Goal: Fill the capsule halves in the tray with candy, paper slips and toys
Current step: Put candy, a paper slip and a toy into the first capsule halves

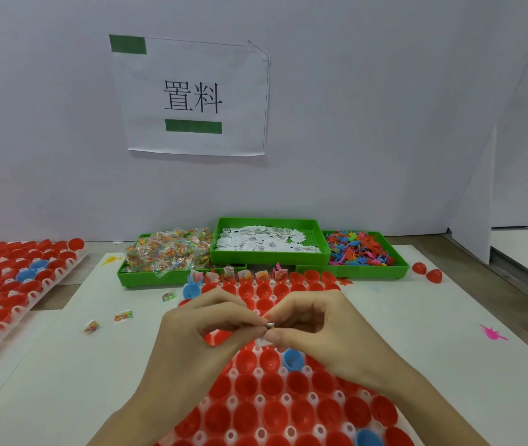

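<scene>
Head view looks forward and down, close over the tray [257,371].

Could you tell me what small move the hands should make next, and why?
Probably lower the small folded item, pinched between left hand and right hand, into an empty red capsule half just below. Only the far row looks filled.
</scene>
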{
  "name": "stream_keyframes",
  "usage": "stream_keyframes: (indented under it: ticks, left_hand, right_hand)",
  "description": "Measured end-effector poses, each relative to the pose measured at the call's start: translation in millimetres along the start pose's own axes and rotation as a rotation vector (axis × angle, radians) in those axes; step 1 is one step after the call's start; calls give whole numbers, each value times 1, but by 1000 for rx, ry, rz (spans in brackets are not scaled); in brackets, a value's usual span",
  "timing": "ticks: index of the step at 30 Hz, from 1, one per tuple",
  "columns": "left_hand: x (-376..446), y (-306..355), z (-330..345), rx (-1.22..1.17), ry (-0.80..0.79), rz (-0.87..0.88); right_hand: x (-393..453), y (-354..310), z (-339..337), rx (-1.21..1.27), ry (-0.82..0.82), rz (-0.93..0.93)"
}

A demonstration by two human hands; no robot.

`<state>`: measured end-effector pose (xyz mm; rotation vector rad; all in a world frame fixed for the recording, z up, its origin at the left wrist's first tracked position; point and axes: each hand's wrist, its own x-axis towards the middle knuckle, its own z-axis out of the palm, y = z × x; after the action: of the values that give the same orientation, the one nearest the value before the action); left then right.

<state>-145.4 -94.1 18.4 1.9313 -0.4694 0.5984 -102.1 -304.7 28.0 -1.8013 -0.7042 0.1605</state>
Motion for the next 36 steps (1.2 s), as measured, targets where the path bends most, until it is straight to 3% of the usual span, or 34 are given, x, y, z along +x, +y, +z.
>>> stream_keyframes:
  ticks: [8, 15, 22, 25, 30, 36]
  left_hand:
    - [26, 3, 10, -58, -206, -121]
    - [36, 5, 34, 147, -129, 149]
    - [54, -8, 48, 152, -178, 160]
    - [56, -18, 54, 232, -185, 92]
    - [59, -41, 57, 762, -596, 146]
    - [66, -50, 65, 894, -720, 167]
  right_hand:
    - [0, 2, -27, -11, 7, 28]
    - [0, 8, -39, -73, 99, 29]
    - [2, 16, -48, -117, 142, 69]
    - [10, 27, -53, -120, 250, 98]
    - [43, 47, -70, -168, 389, 146]
    - [86, 63, -72, -475, 326, 221]
